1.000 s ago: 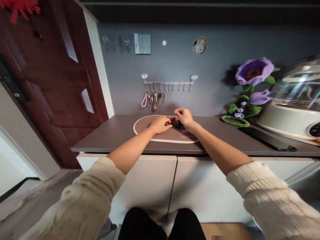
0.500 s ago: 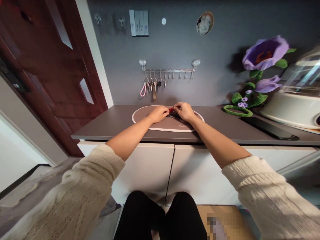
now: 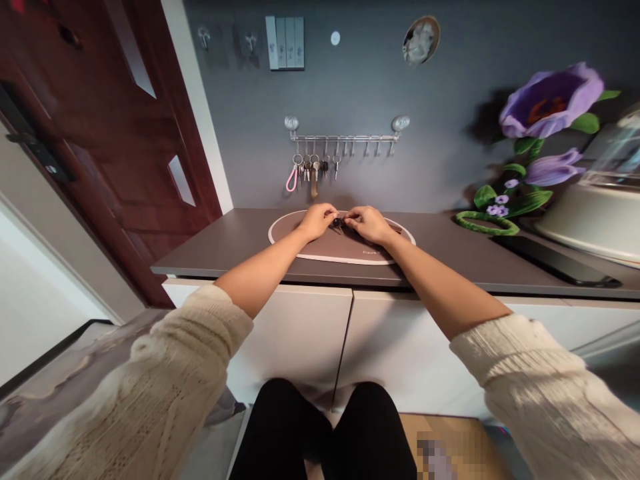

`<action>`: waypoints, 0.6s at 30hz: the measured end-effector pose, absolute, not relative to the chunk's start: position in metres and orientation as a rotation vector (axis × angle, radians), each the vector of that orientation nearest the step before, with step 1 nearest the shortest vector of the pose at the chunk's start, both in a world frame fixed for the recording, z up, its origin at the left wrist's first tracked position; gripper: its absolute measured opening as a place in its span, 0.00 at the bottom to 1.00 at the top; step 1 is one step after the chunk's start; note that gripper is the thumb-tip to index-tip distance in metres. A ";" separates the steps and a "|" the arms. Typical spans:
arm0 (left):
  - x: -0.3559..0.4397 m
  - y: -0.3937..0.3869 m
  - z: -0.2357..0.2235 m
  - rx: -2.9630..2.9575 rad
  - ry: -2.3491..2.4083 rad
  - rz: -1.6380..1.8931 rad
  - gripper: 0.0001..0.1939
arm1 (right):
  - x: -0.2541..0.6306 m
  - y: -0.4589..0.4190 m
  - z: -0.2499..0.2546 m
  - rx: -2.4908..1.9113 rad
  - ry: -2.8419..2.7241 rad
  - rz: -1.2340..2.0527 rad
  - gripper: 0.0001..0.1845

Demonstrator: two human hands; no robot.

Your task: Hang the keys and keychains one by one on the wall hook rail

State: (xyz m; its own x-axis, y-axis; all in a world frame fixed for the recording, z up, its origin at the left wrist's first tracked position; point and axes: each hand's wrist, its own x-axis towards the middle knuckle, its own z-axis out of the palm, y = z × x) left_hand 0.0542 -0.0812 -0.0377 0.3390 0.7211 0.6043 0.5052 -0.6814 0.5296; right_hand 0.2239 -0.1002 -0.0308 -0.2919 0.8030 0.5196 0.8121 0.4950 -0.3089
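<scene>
My left hand point(image 3: 319, 222) and my right hand point(image 3: 370, 225) meet over an oval brown mat point(image 3: 325, 252) with a pale rim. Between their fingertips is a small dark bunch of keys point(image 3: 338, 223). The left fingers are pinched at its left side. My right fingers are closed at its right side, and they hide part of it. Too little shows to make out the single keys. Behind the hands, several keys point(image 3: 315, 170) hang from a hook rail point(image 3: 347, 139) on the wall, one with a pink loop point(image 3: 291, 179).
The mat lies on a brown cabinet top point(image 3: 210, 243). At right are a purple flower ornament point(image 3: 550, 110), a black phone point(image 3: 560, 260) and a white appliance point(image 3: 590, 220). A dark red door point(image 3: 130, 153) is at left, white cabinet doors point(image 3: 290, 333) below.
The red piece that showed between my fingers is out of sight now, and the dark keys show more. Both hands stay close together. The view has shifted slightly.
</scene>
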 end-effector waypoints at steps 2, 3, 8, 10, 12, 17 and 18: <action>0.055 -0.080 -0.038 2.259 1.051 1.278 0.06 | 0.223 -0.101 -0.030 -1.316 -2.097 0.019 0.10; 0.055 -0.078 -0.039 2.208 1.021 1.287 0.06 | 0.223 -0.102 -0.030 -1.313 -2.086 0.039 0.10; 0.056 -0.071 -0.046 1.987 0.821 1.281 0.05 | 0.223 -0.102 -0.030 -1.306 -2.002 0.123 0.11; 0.056 -0.070 -0.047 1.942 0.760 1.252 0.05 | 0.222 -0.102 -0.030 -1.297 -1.982 0.143 0.11; 0.056 -0.071 -0.048 1.912 0.729 1.237 0.04 | 0.222 -0.103 -0.029 -1.278 -1.975 0.155 0.10; 0.056 -0.073 -0.046 1.817 0.673 1.235 0.04 | 0.221 -0.105 -0.029 -1.241 -1.961 0.184 0.09; 0.056 -0.073 -0.046 1.799 0.666 1.230 0.05 | 0.221 -0.104 -0.029 -1.235 -1.960 0.191 0.09</action>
State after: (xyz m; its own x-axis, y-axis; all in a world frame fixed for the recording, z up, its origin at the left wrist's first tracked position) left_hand 0.0565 -0.0731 -0.0460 0.3784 0.7907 0.4812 -0.0291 -0.5094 0.8600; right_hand 0.2214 -0.1045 -0.0289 -0.2093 0.8143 0.5414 0.6947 0.5134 -0.5037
